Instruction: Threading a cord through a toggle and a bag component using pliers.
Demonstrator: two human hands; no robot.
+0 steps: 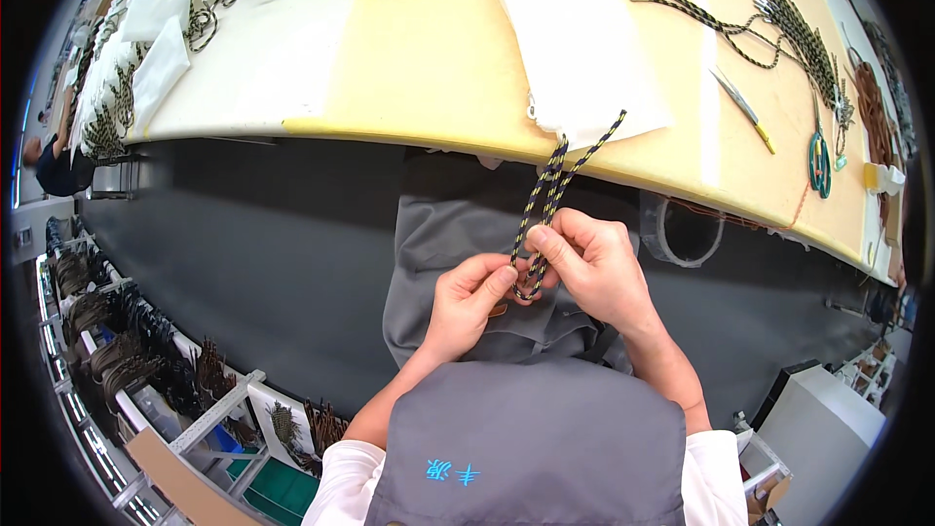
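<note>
A black cord with yellow flecks (556,170) hangs in a folded loop over the near edge of the table, between my hands. My left hand (469,304) pinches the lower left side of the loop with thumb and fingertips. My right hand (601,268) is closed on its strands just above, thumb on top. One free cord end points up and to the right. The upper strands reach the near end of a white sheet or flat bag (575,49), which lies on the table; how they join it cannot be made out.
Dark cords with metal tips (682,10) lie at the far right, near pointed tweezers (742,109) and teal-handled scissors (820,161). A clear ring (682,234) hangs below the table edge. White pieces with cords (161,29) are heaped at far left, where another person (63,164) stands.
</note>
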